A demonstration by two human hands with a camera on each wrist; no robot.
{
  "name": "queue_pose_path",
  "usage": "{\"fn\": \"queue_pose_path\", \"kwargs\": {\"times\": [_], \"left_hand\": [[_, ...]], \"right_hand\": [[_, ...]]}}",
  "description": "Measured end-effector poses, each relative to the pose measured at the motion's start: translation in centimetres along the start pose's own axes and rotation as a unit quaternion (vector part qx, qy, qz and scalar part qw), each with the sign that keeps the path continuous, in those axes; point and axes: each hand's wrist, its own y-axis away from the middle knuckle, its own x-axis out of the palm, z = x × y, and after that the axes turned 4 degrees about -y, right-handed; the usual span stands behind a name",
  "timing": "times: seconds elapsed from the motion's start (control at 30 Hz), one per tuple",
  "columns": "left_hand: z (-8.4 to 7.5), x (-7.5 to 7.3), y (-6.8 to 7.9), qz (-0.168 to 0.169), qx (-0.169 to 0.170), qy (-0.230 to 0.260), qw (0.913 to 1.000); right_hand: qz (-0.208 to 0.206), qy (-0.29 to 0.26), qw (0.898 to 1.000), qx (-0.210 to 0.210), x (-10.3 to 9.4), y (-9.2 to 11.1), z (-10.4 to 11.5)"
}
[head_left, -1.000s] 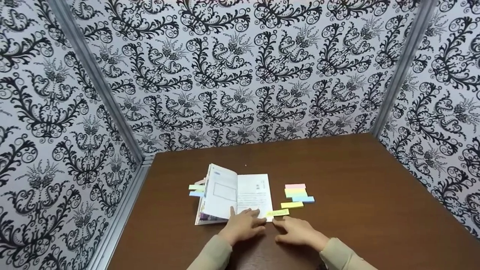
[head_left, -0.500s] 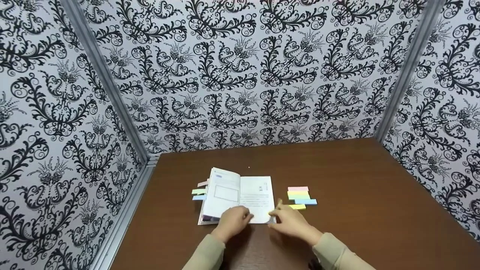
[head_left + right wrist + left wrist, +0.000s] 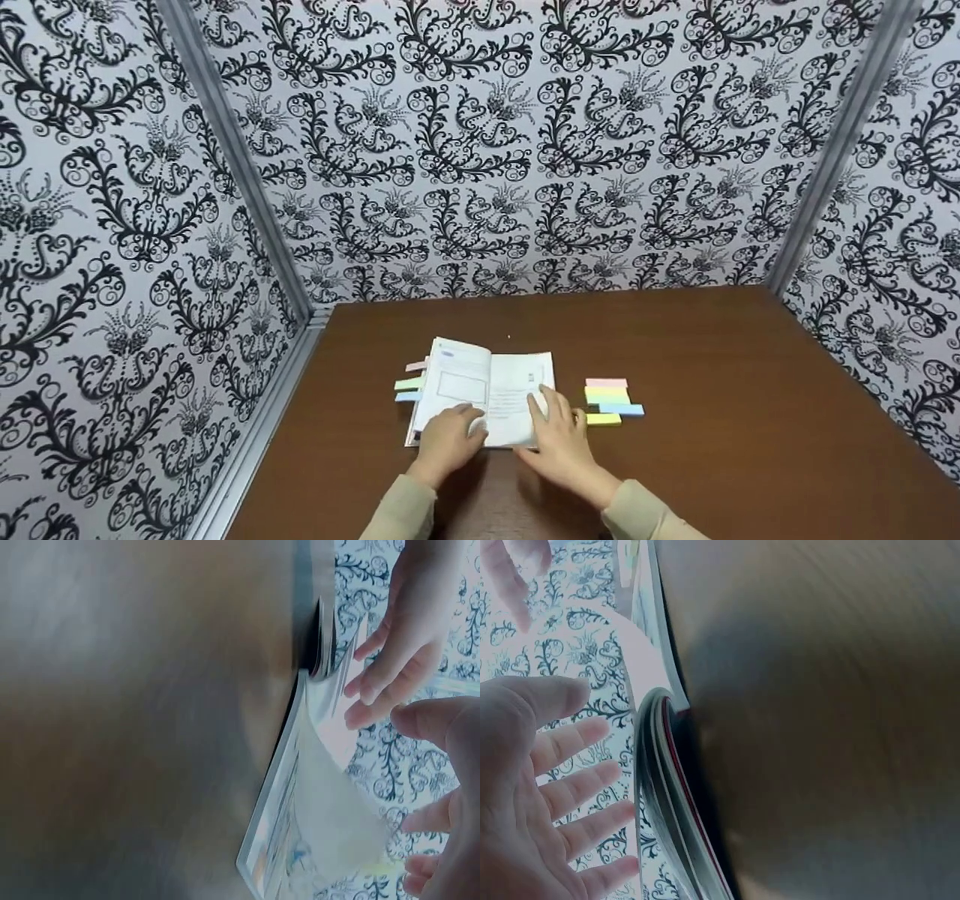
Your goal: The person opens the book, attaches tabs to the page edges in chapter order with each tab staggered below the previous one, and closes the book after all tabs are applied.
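Note:
An open book (image 3: 517,375) lies on the table, printed pages facing up. In the head view my left hand (image 3: 450,439) is over the lower left page, fingers loosely bent. The left wrist view shows that hand (image 3: 547,780) with fingers spread and nothing in its grasp. My right hand (image 3: 559,442) is over the lower right page near its outer edge, fingers apart. In the right wrist view a page (image 3: 334,810) rises from the book toward that hand (image 3: 450,787), and a faint yellow patch (image 3: 381,868) shows near its fingers. Whether they touch the page, I cannot tell.
Pink, green and blue sticky tabs (image 3: 409,384) stick out from the book's left side. To the right lie loose sticky-tab pads: pink (image 3: 606,383), blue (image 3: 622,409) and yellow (image 3: 604,419). The brown table (image 3: 690,360) meets patterned walls (image 3: 480,150) at the back and sides.
My right hand has moved from beside the book onto the right page, hiding the yellow tab at the edge. My left hand has shifted left onto the left page, which now lies flatter.

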Motion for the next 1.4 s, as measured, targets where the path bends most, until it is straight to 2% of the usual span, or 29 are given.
{"fn": "queue_pose_path", "kwargs": {"times": [0.13, 0.23, 0.3, 0.4, 0.47, 0.53, 0.8, 0.97, 1.1, 1.27, 1.4], "left_hand": [[0.4, 0.0, 0.5, 0.03, -0.02, -0.01, 0.9993], [0.7, -0.3, 0.6, 0.073, -0.032, -0.012, 0.9967], [0.9, -0.6, 0.5, 0.102, -0.033, -0.026, 0.9939], [1.2, -0.9, 0.1, 0.133, -0.029, -0.058, 0.989], [1.3, -0.9, -0.1, 0.142, -0.024, -0.077, 0.9866], [1.4, -0.7, -0.3, 0.147, -0.021, -0.087, 0.9852], [1.5, -0.3, 0.1, 0.138, -0.021, -0.09, 0.9861], [1.5, 0.0, -0.1, 0.124, -0.014, -0.083, 0.9888], [1.7, 0.1, -0.2, 0.093, 0.016, -0.105, 0.9899], [1.7, -0.1, -0.2, 0.051, 0.064, -0.161, 0.9836], [1.7, -0.2, -0.1, 0.058, 0.075, -0.203, 0.9746]], "right_hand": [[0.025, -0.011, 1.0, -0.005, 0.2, 0.3, 0.3], [0.083, -0.04, 0.996, -0.017, 0.6, 0.3, 0.1], [0.138, -0.076, 0.987, -0.024, 1.0, 0.2, -0.1], [0.22, -0.127, 0.967, -0.024, 1.8, 0.1, -0.4], [0.254, -0.145, 0.956, -0.021, 2.4, 0.1, -0.6], [0.274, -0.146, 0.95, -0.016, 2.8, 0.1, -0.6], [0.306, -0.066, 0.949, -0.034, 3.4, 0.4, -0.8], [0.309, -0.064, 0.948, -0.032, 2.8, 0.4, -0.9], [0.307, -0.071, 0.948, -0.03, 2.3, 0.1, -0.9], [0.303, -0.07, 0.95, -0.028, 2.2, -0.3, -1.0], [0.312, -0.068, 0.947, -0.03, 2.3, -0.5, -0.9]]}}
